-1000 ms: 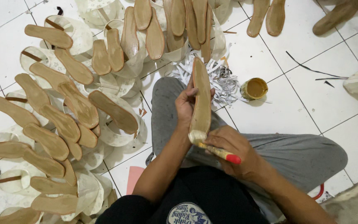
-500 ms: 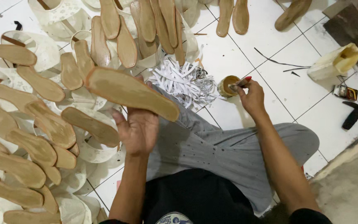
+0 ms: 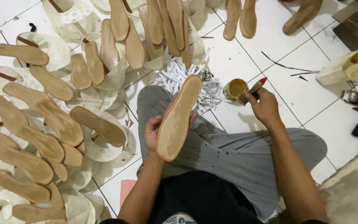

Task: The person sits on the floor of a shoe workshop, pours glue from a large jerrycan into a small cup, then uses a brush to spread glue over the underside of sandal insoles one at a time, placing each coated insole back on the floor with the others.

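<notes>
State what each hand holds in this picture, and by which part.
The left hand holds a tan, flat shoe sole from beneath, near its heel end. The right hand grips a red-tipped brush by its handle, at a small round glue tin.

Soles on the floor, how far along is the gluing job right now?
Done, apparently: many tan soles lie spread over white pieces at the left. In hand: the left hand holds one sole face up, its surface patchy, while the right hand dips a red-handled brush into the glue tin. Left: coating this sole; how many others remain uncoated is unclear.
</notes>
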Action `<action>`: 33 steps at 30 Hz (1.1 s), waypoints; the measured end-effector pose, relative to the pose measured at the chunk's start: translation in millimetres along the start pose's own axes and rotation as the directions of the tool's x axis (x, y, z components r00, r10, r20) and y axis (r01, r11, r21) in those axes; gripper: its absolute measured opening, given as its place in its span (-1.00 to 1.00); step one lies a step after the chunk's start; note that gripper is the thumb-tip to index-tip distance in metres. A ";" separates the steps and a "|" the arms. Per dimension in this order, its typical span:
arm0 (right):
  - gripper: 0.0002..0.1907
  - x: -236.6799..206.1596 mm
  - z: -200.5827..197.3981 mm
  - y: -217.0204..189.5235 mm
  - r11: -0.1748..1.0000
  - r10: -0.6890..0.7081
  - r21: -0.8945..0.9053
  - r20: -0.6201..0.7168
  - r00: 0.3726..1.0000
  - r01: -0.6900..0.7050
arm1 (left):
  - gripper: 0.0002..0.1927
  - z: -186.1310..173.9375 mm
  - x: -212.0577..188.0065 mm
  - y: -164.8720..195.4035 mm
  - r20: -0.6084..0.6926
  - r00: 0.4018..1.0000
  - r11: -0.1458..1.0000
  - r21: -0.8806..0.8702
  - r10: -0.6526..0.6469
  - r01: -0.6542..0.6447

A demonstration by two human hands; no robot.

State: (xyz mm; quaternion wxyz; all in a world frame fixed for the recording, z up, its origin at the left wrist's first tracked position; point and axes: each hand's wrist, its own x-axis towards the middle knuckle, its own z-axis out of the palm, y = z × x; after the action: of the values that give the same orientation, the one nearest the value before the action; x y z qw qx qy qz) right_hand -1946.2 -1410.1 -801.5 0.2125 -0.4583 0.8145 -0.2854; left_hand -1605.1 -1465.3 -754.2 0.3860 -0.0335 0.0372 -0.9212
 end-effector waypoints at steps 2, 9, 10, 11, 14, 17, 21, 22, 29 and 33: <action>-0.79 -13.7 -14.3 -26.5 0.920 -0.013 0.390 -0.065 0.998 0.038 | -0.17 4.1 4.2 -4.8 0.006 0.999 0.999 0.012 -0.036 0.036; -0.77 -43.4 -26.5 -107.6 0.667 -0.188 0.654 -0.317 0.930 0.358 | -0.12 17.9 12.6 -19.3 -0.025 0.986 0.956 0.242 -0.162 0.163; -0.76 -42.3 -25.8 -114.1 0.678 -0.172 0.648 -0.318 0.932 0.347 | -0.12 19.4 12.4 -19.8 0.023 0.979 0.956 0.218 -0.204 0.195; -0.76 -41.5 -25.4 -119.3 0.684 -0.180 0.645 -0.302 0.936 0.340 | -0.11 20.5 12.7 -20.3 0.016 0.977 0.947 0.251 -0.212 0.201; -0.78 -42.2 -23.1 -129.3 0.678 -0.221 0.659 -0.240 0.945 0.326 | -0.10 23.2 14.4 -20.5 0.025 0.976 0.920 0.341 -0.216 0.195; -0.82 -55.1 -18.8 -134.7 0.646 -0.329 0.665 -0.201 0.923 0.375 | -0.14 26.0 17.6 -22.3 0.051 0.983 0.908 0.396 -0.174 0.140; -0.84 -78.3 -7.8 -140.1 0.667 -0.540 0.465 -0.236 0.808 0.582 | -0.18 27.5 26.9 -29.1 -0.001 0.998 0.914 0.403 -0.058 0.054; -0.82 -83.1 -4.8 -141.3 0.678 -0.577 0.394 -0.236 0.782 0.620 | -0.18 26.7 29.5 -30.7 -0.017 0.999 0.918 0.395 -0.032 0.036; -0.67 -110.0 6.4 -153.3 0.611 -0.737 0.442 0.014 0.675 0.657 | -0.26 1.5 43.6 -24.8 0.098 0.995 0.961 0.276 -0.006 -0.021; -0.60 -126.6 3.4 -156.4 0.436 -0.891 0.341 0.033 0.453 0.833 | -0.25 -15.2 50.9 -5.1 0.066 0.997 0.976 0.214 0.028 -0.041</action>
State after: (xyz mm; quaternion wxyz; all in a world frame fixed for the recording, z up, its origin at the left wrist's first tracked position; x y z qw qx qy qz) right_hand -1784.4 -1366.4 -690.2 0.1815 -0.8030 0.3880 -0.4144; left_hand -1645.7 -1497.5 -767.1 0.4042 -0.0199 -0.0741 -0.9114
